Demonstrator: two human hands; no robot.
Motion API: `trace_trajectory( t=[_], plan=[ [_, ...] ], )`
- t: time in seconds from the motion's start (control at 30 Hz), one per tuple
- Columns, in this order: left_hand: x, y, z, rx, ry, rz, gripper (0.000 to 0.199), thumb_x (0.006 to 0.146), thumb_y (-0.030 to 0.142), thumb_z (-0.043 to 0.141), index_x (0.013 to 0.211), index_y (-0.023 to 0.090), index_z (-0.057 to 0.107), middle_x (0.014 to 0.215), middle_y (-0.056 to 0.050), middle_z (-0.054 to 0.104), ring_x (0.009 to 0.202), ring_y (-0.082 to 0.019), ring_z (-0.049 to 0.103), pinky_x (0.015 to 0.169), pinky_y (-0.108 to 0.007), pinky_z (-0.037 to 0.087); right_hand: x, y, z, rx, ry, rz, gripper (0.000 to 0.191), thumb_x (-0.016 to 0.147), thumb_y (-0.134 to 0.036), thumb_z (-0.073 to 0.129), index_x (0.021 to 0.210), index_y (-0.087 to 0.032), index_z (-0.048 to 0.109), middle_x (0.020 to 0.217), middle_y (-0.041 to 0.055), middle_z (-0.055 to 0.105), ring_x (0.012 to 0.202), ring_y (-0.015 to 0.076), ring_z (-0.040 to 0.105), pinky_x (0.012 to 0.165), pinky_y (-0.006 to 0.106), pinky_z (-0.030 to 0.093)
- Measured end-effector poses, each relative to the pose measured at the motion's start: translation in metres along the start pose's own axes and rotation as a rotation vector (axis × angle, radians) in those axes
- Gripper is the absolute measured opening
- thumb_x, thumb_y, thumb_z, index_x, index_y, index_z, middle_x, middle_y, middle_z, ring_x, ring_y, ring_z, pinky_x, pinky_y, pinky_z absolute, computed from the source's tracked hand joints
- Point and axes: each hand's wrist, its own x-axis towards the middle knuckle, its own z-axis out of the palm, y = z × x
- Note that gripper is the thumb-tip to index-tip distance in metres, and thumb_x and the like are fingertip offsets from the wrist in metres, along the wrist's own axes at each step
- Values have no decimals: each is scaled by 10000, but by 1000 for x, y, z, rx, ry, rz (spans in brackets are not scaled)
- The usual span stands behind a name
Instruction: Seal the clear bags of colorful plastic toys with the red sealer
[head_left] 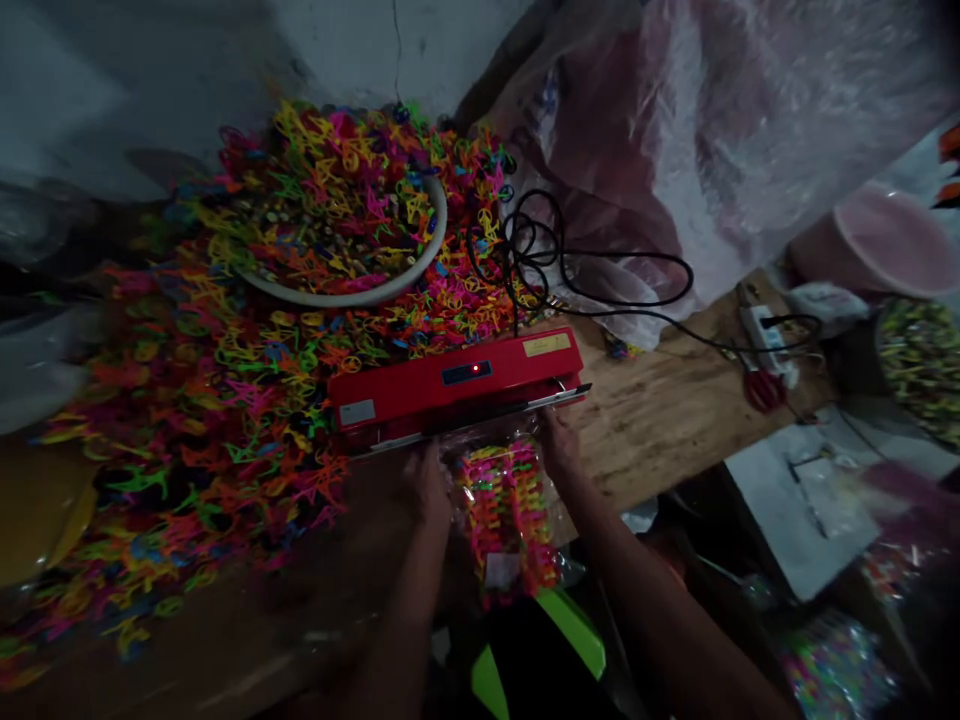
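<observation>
A red bag sealer [517,365] with a lit red display lies across the wooden table. Just in front of it hangs a clear plastic bag [506,500] packed with rows of bright plastic pieces and a small pale label. My left hand [431,485] closes on the bag's left top corner, and my right hand [559,445] grips its right top corner. The bag's upper edge reaches the sealer's front slot; whether it lies inside the slot I cannot tell. Fingertips of both hands are partly hidden by the sealer's edge and the dim light.
Loose coloured plastic pieces [202,430] heap over the table's left, around a round pale rim [352,298]. A black cable [622,255] coils behind the sealer and runs to a power strip [765,335]. Red-handled scissors [765,390] lie beside it. Plastic sheeting [705,130] covers the back right.
</observation>
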Motion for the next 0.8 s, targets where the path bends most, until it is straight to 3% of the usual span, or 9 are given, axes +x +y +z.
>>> trace_trajectory(
  t=[0.13,0.23,0.33,0.47,0.6,0.7,0.8],
  plan=[
    [-14,1,-16,7,-10,-14,529,635,617,664,915,177,577,502,94,432,363,-43,333,383,-179,252,-2,-5,-13,-111,-21,11,488,698,-612,605,772,-132,655,704,56,635,652,160,547,588,255,413],
    [-18,3,-26,53,-140,-79,602,575,596,742,969,157,621,440,103,384,341,-45,298,360,-179,212,-4,-6,-27,-231,-66,-61,489,729,-589,605,876,-133,701,814,76,676,771,200,584,690,291,434],
    [-9,7,-24,83,-233,-100,585,567,604,755,929,162,632,444,98,400,337,-43,290,340,-173,188,1,-8,-33,-347,-78,-163,456,741,-561,614,876,-139,722,848,77,690,825,220,586,733,305,420],
    [5,12,-12,115,-218,-82,493,573,589,758,739,164,572,471,90,435,333,-34,294,333,-173,206,8,-13,-23,-368,-97,-190,428,716,-543,616,751,-126,705,711,41,644,708,182,539,663,278,380],
    [7,16,-4,161,-187,-66,479,577,575,758,620,156,529,405,84,392,316,-45,292,334,-181,185,9,-17,-2,-334,-54,-147,360,669,-495,585,607,-142,617,531,-20,462,565,119,394,559,254,290],
    [3,17,0,148,-147,-31,451,574,551,747,666,149,565,447,68,455,341,-48,319,356,-183,212,5,-17,8,-280,-27,-127,386,655,-537,569,539,-176,496,496,-42,362,521,98,308,515,250,239],
    [2,18,3,110,-79,-10,425,598,540,700,716,156,565,508,55,502,371,-51,342,380,-189,233,3,-18,8,-243,20,-102,408,676,-572,550,563,-186,475,504,-38,370,510,99,307,499,251,236]
  ],
)
